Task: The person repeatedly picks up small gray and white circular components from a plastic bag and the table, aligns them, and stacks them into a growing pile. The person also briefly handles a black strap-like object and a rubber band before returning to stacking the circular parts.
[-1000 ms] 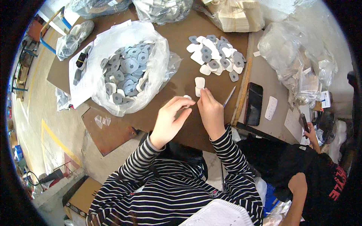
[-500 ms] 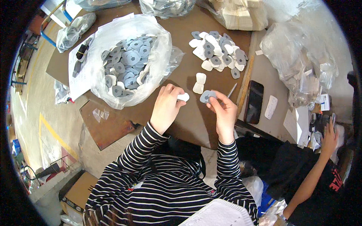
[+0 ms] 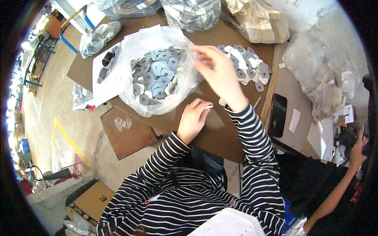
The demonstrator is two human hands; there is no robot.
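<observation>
My left hand [image 3: 192,121] is closed, pinching a small flat white piece [image 3: 209,106] between thumb and fingertips above the brown table. Its fingers point right, below the open clear plastic bag [image 3: 130,100]. Over the bag's right rim reaches my right hand [image 3: 220,74], fingers apart and slightly blurred, with nothing visible in them. Inside the bag lie many flat grey rounded pads [image 3: 161,70] with dark centre holes, mixed with white ones. Past my right hand, partly covered by it, spreads a loose pile of grey and white pads [image 3: 252,67].
Right of the pile lie a pen [image 3: 257,103] and a black phone [image 3: 278,115]. Stuffed plastic bags [image 3: 191,13] stand along the back. Paper sheets [image 3: 107,84] lie left of the open bag. At the right, a co-worker's arm [image 3: 334,196] reaches over a cluttered surface.
My right hand has moved up and left from the table to the bag's rim; the grey pad it held is out of sight. My left hand keeps the white piece. The view has shifted.
</observation>
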